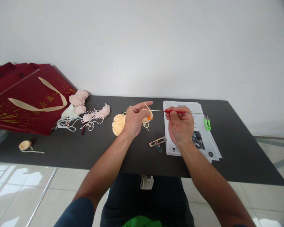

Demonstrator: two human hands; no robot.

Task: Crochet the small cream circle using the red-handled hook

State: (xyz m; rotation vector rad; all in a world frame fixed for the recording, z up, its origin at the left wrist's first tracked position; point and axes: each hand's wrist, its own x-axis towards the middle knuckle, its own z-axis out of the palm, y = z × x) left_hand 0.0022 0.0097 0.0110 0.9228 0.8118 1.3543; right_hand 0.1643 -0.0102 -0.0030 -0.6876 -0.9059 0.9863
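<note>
My left hand pinches a small round cream crochet piece with an orange marker on it, a strand of yarn running over the forefinger. My right hand is closed on a red-handled crochet hook, whose metal tip points left at the piece. A ball of cream yarn lies on the dark table just left of my left hand. Both hands hover slightly above the tabletop.
A stack of printed sheets lies under my right hand, with green snips on it. A metal clip with stitch markers sits near the front. Pink and white yarn, a red gift bag and a small cream disc lie at left.
</note>
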